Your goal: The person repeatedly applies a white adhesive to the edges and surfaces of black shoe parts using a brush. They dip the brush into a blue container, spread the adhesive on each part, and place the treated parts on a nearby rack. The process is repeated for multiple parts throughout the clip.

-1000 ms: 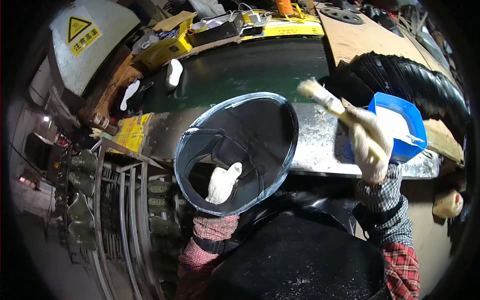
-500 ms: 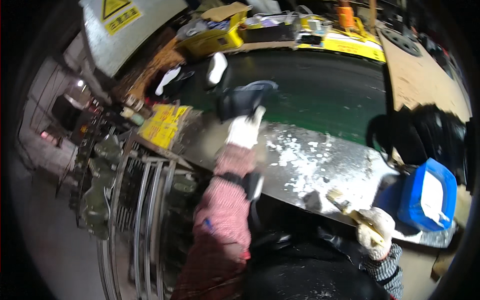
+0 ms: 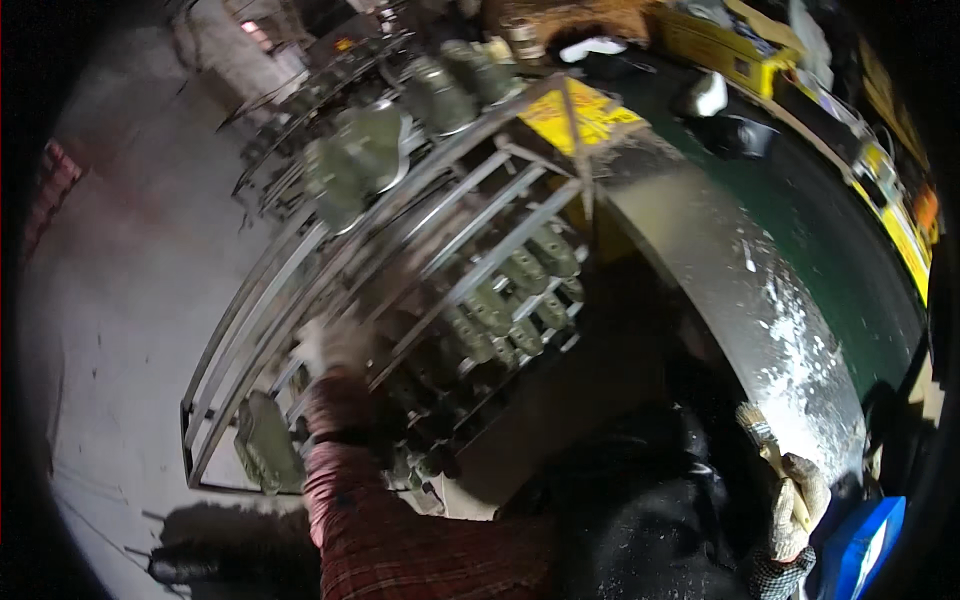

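Observation:
My right hand [image 3: 800, 505], in a whitish knit glove, is closed round the handle of a brush [image 3: 757, 428] at the near edge of the metal worktop [image 3: 690, 250]. My left hand [image 3: 335, 343], also in a pale glove, reaches over a metal rack [image 3: 470, 275]. Motion smears its fingers, so I cannot tell whether they hold anything. Near it on the rack lies an olive-green shoe last [image 3: 265, 440]. Several more green lasts [image 3: 490, 305] sit lower, between the bars. A black shoe piece [image 3: 735, 136] rests on the dark green belt [image 3: 800, 205].
White glue-like spots cover part of the worktop. A blue container [image 3: 865, 545] stands beside my right hand. Beyond the belt are a white shoe piece [image 3: 708, 95] and a yellow box [image 3: 720, 50]. More green lasts [image 3: 355, 160] lie along the rack's far side.
The view has swung left toward the rack. My left hand has left the black piece on the belt and moved over the rack. My right hand still grips the brush.

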`<state>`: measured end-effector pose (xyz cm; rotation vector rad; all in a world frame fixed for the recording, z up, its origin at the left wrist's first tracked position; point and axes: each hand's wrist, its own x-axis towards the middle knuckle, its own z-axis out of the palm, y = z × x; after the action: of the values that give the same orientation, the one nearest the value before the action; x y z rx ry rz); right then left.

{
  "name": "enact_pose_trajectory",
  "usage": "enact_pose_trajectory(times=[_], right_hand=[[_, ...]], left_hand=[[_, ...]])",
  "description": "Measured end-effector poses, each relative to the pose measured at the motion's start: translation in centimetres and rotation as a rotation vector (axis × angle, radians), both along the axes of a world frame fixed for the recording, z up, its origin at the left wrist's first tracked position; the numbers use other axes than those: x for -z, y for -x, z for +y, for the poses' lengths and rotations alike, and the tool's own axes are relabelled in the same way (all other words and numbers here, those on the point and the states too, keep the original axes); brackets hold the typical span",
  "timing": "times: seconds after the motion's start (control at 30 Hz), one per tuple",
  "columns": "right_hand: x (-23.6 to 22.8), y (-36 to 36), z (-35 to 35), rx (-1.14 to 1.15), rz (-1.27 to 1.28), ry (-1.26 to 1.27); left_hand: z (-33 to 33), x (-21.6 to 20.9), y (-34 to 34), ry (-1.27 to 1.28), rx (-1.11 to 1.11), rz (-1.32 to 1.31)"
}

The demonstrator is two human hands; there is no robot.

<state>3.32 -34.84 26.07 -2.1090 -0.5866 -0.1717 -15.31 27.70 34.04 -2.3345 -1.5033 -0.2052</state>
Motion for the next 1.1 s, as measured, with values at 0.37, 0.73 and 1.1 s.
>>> enact_pose_trajectory(times=[0.37, 0.73, 1.1], right_hand=[[0.3, 2.7, 4.3, -0.116, 0.212, -0.16], [-4.3, 5.2, -1.4, 0.214, -0.011, -0.076], [-11.5, 9.9, -20.8, 1.233, -0.214, -0.149]], left_hand=[[6.6, 3.5, 33.4, 0.514, -0.402, -0.848], [-14.1, 2.8, -0.6, 1.633, 0.447, -1.87], [-37.6, 2.4, -22.9, 3.04, 0.747, -0.885]])
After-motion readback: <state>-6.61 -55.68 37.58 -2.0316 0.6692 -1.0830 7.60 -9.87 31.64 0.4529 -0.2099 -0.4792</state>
